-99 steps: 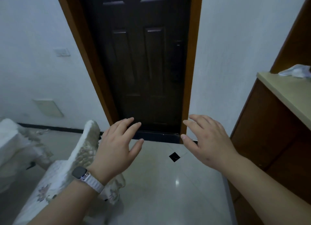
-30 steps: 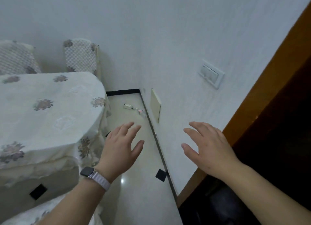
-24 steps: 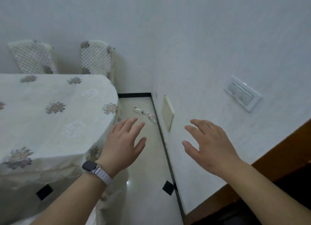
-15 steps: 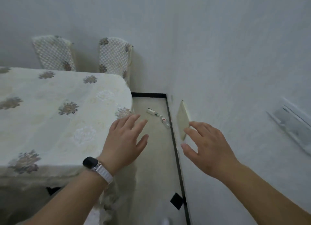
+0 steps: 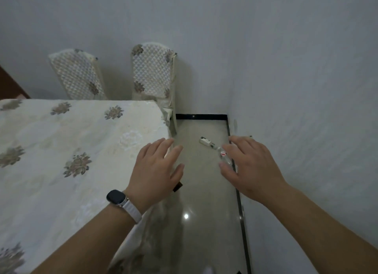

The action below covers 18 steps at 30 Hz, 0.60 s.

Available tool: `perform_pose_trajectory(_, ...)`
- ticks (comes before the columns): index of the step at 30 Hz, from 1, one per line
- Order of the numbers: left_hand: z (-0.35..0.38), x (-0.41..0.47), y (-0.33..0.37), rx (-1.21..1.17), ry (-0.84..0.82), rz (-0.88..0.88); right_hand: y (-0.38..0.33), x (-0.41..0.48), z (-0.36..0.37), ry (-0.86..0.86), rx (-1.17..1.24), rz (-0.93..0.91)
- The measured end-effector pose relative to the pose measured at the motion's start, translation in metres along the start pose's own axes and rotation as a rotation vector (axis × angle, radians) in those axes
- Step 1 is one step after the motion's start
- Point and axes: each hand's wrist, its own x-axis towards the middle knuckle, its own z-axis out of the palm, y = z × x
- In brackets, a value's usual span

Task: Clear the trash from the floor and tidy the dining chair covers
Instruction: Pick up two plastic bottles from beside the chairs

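Observation:
Two pieces of trash lie on the pale tiled floor near the right wall: a small white carton (image 5: 205, 141) and a clear plastic bottle with a red label (image 5: 223, 156), partly hidden behind my right hand. Two dining chairs stand against the far wall, the right chair cover (image 5: 152, 71) quilted white with floral patches, the left chair cover (image 5: 78, 76) alike. My left hand (image 5: 156, 171), with a watch on its wrist, hovers open over the table corner. My right hand (image 5: 250, 167) hovers open above the floor strip, empty.
A dining table under a cream floral cloth (image 5: 61, 151) fills the left. A narrow floor strip (image 5: 202, 202) runs between the table and the white right wall (image 5: 306, 130), edged by black skirting (image 5: 201, 116). Dark wood shows at the far left (image 5: 8, 85).
My view has swung left from the dark door to the table and the far corner. The chairs and floor trash have come into fuller view. Both hands stay open and raised.

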Motion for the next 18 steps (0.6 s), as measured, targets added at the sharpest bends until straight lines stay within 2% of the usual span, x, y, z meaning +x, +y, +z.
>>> perform_pose_trajectory(12, 0.051, 0.178, -0.039, -0.021, 0.147, 0.044, 0.088, 0.150, 0.043, 0.031, -0.055, -0.058)
perform_pose_trajectory(18, 0.123, 0.278, -0.065, -0.081, 0.075, 0.057, 0.145, 0.226, 0.088, 0.002, -0.114, -0.021)
